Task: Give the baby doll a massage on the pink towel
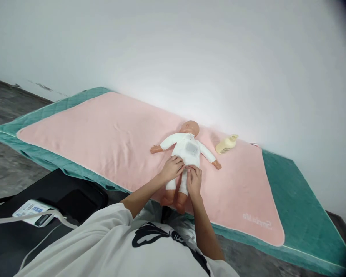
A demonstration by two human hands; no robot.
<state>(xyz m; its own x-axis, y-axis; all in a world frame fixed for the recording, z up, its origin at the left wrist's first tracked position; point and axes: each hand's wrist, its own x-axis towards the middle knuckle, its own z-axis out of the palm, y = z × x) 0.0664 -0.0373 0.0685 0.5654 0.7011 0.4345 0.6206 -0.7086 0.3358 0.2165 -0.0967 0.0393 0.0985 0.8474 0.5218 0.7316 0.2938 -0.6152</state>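
Note:
A baby doll [190, 129] lies on its back on a pink blanket [98, 130], head toward the wall and bare feet toward me. It wears a white romper [187, 152] with a grey patch on the chest. My left hand [172, 168] rests at the doll's waist, fingers bent and closed on the romper's cloth. Just beside it, my right hand [194, 177] pinches the cloth at the hip and upper leg. Both hands cover part of the doll's crotch and thighs.
A cream pump bottle [226, 144] lies tilted right of the doll. Under the blanket is a green quilted cover [294, 192]. A white wall stands behind. To the left, a black chair [75, 200] holds a white device [34, 212] with a cable.

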